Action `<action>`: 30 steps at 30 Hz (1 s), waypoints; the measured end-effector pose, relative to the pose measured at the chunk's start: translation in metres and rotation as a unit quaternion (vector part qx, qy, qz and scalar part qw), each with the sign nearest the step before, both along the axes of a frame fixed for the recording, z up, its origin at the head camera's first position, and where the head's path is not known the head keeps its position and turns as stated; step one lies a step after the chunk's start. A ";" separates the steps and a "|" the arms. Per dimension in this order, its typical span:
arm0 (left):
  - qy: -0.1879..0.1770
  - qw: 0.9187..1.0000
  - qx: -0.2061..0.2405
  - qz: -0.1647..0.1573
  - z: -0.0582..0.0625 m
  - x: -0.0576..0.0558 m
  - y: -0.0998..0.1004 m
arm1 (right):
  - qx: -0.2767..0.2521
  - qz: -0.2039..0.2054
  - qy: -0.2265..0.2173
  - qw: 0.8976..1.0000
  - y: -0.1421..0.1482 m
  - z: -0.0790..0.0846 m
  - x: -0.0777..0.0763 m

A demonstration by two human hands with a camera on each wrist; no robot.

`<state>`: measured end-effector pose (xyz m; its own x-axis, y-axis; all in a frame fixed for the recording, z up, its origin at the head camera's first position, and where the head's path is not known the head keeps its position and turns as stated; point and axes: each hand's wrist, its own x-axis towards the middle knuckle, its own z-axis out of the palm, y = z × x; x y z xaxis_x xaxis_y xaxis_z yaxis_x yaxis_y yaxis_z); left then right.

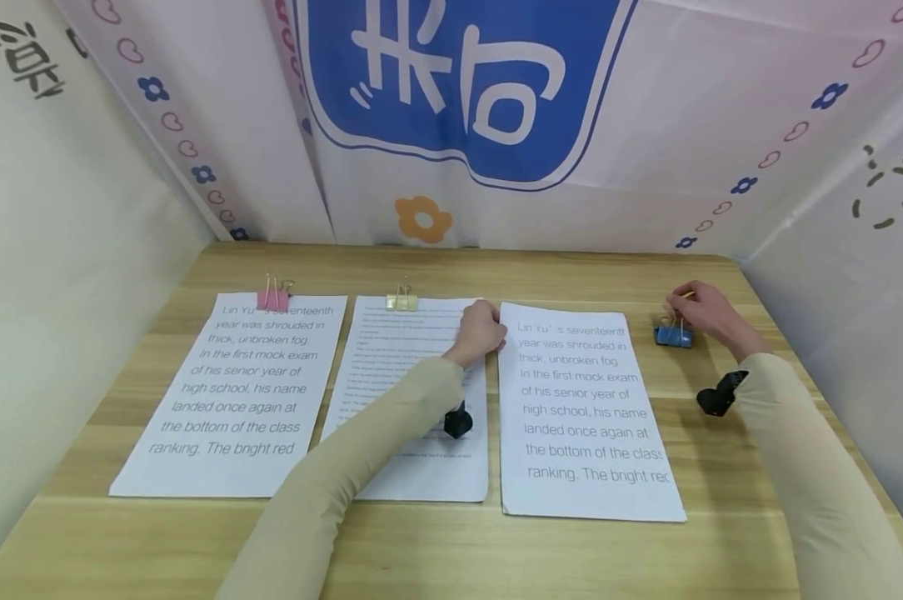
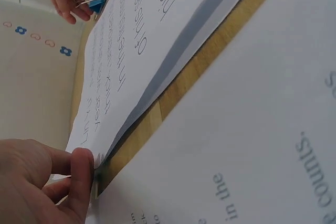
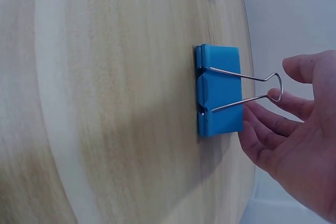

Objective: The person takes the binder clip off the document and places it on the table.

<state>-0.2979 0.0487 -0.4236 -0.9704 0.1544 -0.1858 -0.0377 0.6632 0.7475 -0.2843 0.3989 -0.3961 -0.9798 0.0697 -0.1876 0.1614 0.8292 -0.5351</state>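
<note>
At the top left corner of the right paper stack (image 1: 579,408), my left hand (image 1: 480,332) pinches the sheets between thumb and fingers. The left wrist view shows the thumb (image 2: 82,179) at that corner. On the right, a blue binder clip (image 3: 223,90) lies on the table, its wire handle towards my right hand (image 1: 710,315). The right hand reaches around this handle, thumb (image 3: 300,69) apart from the wire. One fingertip is right at the loop, and the other fingers lie behind the clip.
A pink binder clip (image 1: 273,298) sits on the top edge of the left paper stack (image 1: 226,467). The middle stack (image 1: 436,483) carries a yellow clip (image 1: 401,301) and lies partly under my left forearm. A printed cloth (image 1: 646,208) hangs behind the wooden table (image 1: 436,550).
</note>
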 end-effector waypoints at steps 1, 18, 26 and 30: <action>-0.001 1.000 0.003 0.003 0.001 0.001 -0.001 | 0.000 0.000 0.001 1.000 -0.001 0.001 0.000; 0.114 0.988 -0.011 0.103 0.025 -0.003 -0.101 | 0.026 0.045 0.001 0.999 -0.040 0.019 -0.017; 0.088 0.983 -0.096 0.129 0.027 -0.007 -0.166 | 0.001 0.105 0.002 0.994 -0.092 0.029 -0.033; 0.055 0.978 -0.153 0.128 0.029 -0.002 -0.186 | -0.006 0.135 0.013 0.991 -0.119 0.033 -0.043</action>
<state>-0.3001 -0.1374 -0.3943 -0.9868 -0.1420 -0.0777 -0.1616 0.8357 0.5248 -0.3272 0.2804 -0.3627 -0.9671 -0.1971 -0.1607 -0.0792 0.8337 -0.5465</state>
